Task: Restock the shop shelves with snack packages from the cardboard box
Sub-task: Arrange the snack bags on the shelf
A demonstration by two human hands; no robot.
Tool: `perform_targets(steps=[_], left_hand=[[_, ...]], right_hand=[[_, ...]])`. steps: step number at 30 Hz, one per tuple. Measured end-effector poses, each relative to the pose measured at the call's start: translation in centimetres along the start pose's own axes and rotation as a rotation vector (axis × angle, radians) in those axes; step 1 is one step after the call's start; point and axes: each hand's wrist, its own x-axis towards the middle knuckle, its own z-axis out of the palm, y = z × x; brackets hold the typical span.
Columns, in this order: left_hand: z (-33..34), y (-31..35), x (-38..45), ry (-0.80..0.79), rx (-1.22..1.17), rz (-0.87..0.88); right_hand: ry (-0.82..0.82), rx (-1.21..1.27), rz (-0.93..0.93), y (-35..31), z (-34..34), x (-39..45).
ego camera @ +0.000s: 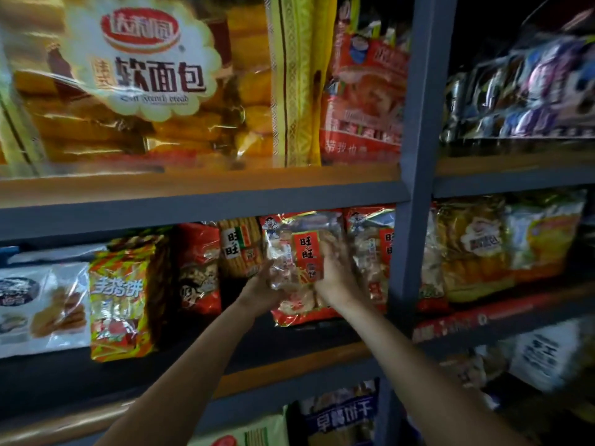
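Observation:
A clear and red rice-cracker package (299, 252) stands upright on the middle shelf (289, 358). My left hand (262, 289) grips its lower left side. My right hand (335, 275) holds its right side, fingers curled over the front. A matching package (373, 252) stands just to its right, against the grey upright post (415, 156). The cardboard box is out of view.
Left of the held package stand a yellow cracker pack (240, 249), a red bag (198, 268), an orange-green bag (124, 294) and a white bag (42, 304). A large soft bread bag (138, 82) fills the upper shelf. More snacks sit in the right bay (502, 246) and below.

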Motion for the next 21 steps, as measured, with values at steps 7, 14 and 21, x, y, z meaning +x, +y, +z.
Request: perform_targets(steps=[7,14,21], left_hand=[[-1.8,-2.0,-0.9,0.283,-0.124,0.095],[-10.7,-7.0,-9.0,0.799,0.168,0.149],[-19.3,-15.9,-24.2,1.207,0.155,-0.106]], right_hand=[[0.334,0.032,-0.167,-2.9,3.0,0.0],[0.303,0.430,-0.507,-11.7,11.9,-3.5],[-0.086,0.628,-0.856,-23.8,22.9,-14.7]])
